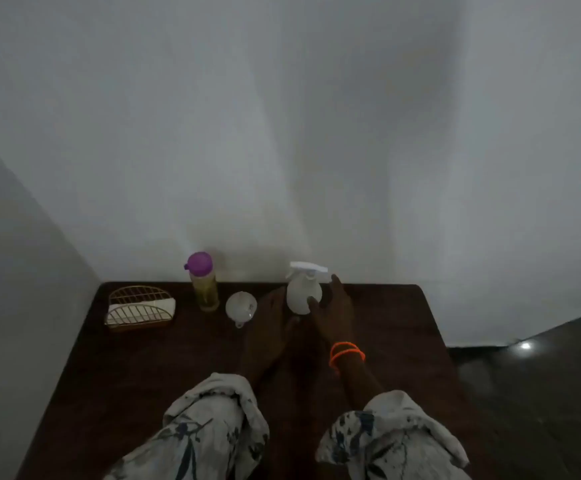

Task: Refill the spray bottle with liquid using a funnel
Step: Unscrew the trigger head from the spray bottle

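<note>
Both hands flank the spray bottle (upright, capped).

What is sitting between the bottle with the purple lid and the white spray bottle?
In the head view, a white funnel lies on the table between the purple-lidded bottle and the spray bottle. The left hand reaches in there too.
</note>
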Available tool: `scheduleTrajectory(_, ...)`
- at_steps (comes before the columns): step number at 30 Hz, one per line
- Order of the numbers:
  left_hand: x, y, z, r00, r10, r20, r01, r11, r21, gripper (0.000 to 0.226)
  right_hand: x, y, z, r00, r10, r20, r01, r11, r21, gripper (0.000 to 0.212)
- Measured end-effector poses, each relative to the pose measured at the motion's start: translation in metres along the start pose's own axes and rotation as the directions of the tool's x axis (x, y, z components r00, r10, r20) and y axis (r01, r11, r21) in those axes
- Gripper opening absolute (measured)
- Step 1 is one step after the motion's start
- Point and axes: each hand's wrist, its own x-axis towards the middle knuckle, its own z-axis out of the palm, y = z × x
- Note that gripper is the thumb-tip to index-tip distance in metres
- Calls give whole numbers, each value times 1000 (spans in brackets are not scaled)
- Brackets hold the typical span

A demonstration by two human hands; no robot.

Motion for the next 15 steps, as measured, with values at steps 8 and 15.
scheduleTrajectory(8,46,-14,26,967,-159,199,162,987,1,97,37,-1,27,989,90,-115,-63,973,220,47)
scheduleTrajectory(15,53,-13,26,946,-146,289,133,989,67,98,33,1,31,987,59,-151,-28,979,200,36)
